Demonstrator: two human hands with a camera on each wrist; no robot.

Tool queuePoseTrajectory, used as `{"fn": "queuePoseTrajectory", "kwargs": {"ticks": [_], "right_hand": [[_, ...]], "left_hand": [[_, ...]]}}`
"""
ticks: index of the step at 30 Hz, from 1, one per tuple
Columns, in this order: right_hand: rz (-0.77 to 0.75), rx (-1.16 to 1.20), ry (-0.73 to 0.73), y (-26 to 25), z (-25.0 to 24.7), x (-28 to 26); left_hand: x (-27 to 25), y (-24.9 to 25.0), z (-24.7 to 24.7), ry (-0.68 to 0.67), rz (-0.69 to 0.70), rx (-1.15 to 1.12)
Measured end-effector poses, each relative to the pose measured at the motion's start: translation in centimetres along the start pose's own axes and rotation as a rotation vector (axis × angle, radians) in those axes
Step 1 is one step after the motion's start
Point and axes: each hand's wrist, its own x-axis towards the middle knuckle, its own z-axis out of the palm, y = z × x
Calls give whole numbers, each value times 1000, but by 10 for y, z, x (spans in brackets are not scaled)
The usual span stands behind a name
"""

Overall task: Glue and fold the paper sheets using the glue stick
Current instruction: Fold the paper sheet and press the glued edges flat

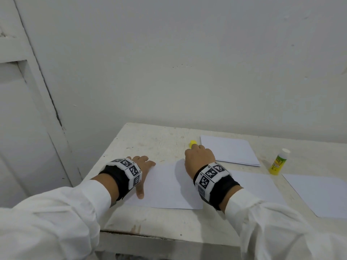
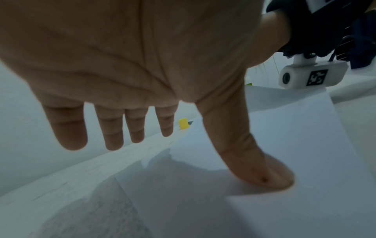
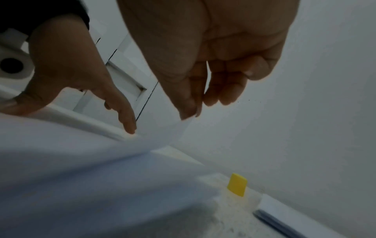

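A white paper sheet (image 1: 165,186) lies at the table's front. My left hand (image 1: 143,171) rests flat on its left edge, fingers straight, and the thumb (image 2: 264,175) presses the sheet (image 2: 203,201) down. My right hand (image 1: 198,152) pinches the sheet's far right corner and holds it raised off the table. In the right wrist view thumb and fingertips (image 3: 190,112) meet on that corner, and the sheet (image 3: 91,161) curves upward. The glue stick (image 1: 279,162), yellow with a white top, stands to the right, away from both hands. Its yellow cap (image 1: 192,143) sits just beyond my right hand.
A stack of white sheets (image 1: 229,151) lies at the back right. One sheet (image 1: 259,184) sits under my right wrist and another (image 1: 319,196) at the right edge. The wall runs close behind the table (image 1: 150,139); a door stands to the left.
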Motion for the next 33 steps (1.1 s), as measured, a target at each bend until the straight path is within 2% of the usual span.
{"fn": "queuePoseTrajectory", "kwargs": {"ticks": [2,5,7,9,12,15,19,21,24,26,30,31,33], "right_hand": [[67,270,-39,-1,-2,1],[215,698,-191,-3,-5,0],[256,737,-368,0,-4,-3],[244,624,-523,5,0,-8],[226,643,-602,9,7,-15],[135,668,-574,6,9,-23],[-19,508,-523,2,4,-32],[-55,502,-532,2,3,-34],[-70,483,-513,3,4,-35],[-61,476,-522,3,5,-35],[-26,451,-541,1,7,-34],[-14,451,-540,1,8,-34],[32,491,-529,3,13,-32]], "left_hand": [[1,-1,1,0,5,-8],[1,-3,1,-25,3,-60],[2,-6,3,-54,-13,-114],[2,-9,6,-60,-21,-156],[2,-12,7,-36,-15,-176],[1,-8,3,35,-6,-123],[0,2,-3,113,76,-1],[0,8,-7,132,122,17],[-2,8,-10,236,136,-43],[-5,0,-11,233,91,-68],[-7,-30,-7,116,-70,-68],[-7,-40,-6,119,-100,-119],[-9,-56,-5,169,-141,-392]]}}
